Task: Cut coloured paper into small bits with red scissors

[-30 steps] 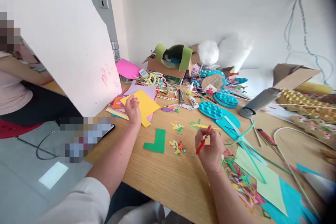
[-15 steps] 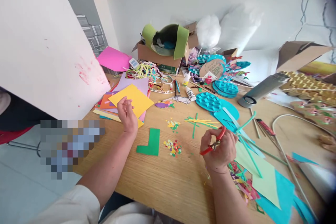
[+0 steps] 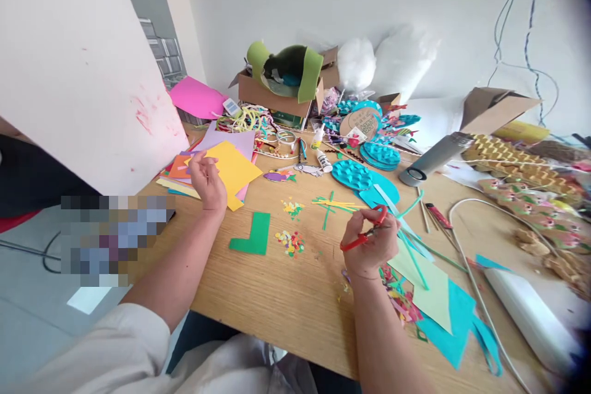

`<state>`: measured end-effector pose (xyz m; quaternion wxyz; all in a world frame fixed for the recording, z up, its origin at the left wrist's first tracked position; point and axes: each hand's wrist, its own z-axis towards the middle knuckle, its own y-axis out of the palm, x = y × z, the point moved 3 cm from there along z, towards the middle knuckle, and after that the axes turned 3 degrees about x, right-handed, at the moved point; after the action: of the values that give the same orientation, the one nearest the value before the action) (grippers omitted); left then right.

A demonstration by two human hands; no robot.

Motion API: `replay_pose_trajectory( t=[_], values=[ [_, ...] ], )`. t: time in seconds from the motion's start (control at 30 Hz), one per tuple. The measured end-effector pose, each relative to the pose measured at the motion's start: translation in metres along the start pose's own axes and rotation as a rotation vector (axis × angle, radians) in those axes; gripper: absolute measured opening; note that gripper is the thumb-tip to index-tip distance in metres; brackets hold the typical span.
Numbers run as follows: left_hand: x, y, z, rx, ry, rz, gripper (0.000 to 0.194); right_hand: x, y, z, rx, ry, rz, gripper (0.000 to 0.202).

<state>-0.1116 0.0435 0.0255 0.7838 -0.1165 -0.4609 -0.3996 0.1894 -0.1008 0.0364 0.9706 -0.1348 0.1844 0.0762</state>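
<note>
My left hand (image 3: 209,183) is raised over the left part of a yellow-orange sheet of paper (image 3: 237,169), palm turned inward, its fingers loosely bent with nothing visible in them. A pair of red-handled scissors (image 3: 368,235) is in my right hand (image 3: 373,249), the handles showing over the fingers. Between the hands lie an L-shaped green paper piece (image 3: 256,235), a heap of small round coloured paper dots (image 3: 290,242) and a little pile of yellow and green bits (image 3: 292,208). Thin yellow and green paper strips (image 3: 329,204) are just beyond the right hand.
Coloured paper scraps (image 3: 401,298) and pale green paper (image 3: 427,289) lie right of my right arm. Farther back are a metal flask (image 3: 434,160), teal scaled ovals (image 3: 353,175), a purple paper fish (image 3: 277,176), glue bottles (image 3: 324,161) and a cardboard box (image 3: 272,95). A white board (image 3: 92,74) stands left.
The view has turned slightly to the right. My left hand has shifted left over the yellow-orange sheet. The right hand still holds the scissors.
</note>
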Motion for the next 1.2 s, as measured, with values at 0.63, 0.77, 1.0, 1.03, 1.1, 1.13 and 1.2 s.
replay_pose_trajectory(
  t=[0.63, 0.77, 1.0, 1.03, 1.1, 1.13, 1.2],
  values=[
    [-0.002, 0.004, -0.009, -0.117, 0.111, 0.146, 0.024, -0.024, -0.004, -0.001, -0.070, -0.046, 0.146, 0.007],
    [-0.003, 0.002, -0.007, -0.129, 0.145, 0.194, 0.025, -0.025, -0.002, -0.009, -0.105, 0.015, 0.198, 0.007],
    [-0.012, -0.004, 0.001, -0.078, 0.123, 0.201, 0.025, -0.011, 0.007, -0.022, -0.174, 0.172, 0.236, 0.003],
    [-0.016, -0.005, 0.004, -0.071, 0.109, 0.195, 0.026, -0.009, 0.008, -0.022, -0.172, 0.185, 0.232, 0.003],
    [-0.024, -0.008, 0.010, -0.030, 0.079, 0.179, 0.026, -0.007, 0.007, -0.020, -0.151, 0.208, 0.220, 0.004],
    [-0.029, -0.011, 0.014, 0.018, 0.062, 0.174, 0.027, -0.007, 0.006, -0.019, -0.133, 0.210, 0.213, 0.004],
    [-0.039, -0.019, 0.023, 0.136, 0.021, 0.169, 0.026, -0.007, 0.004, -0.014, -0.107, 0.214, 0.200, 0.003]
  ],
)
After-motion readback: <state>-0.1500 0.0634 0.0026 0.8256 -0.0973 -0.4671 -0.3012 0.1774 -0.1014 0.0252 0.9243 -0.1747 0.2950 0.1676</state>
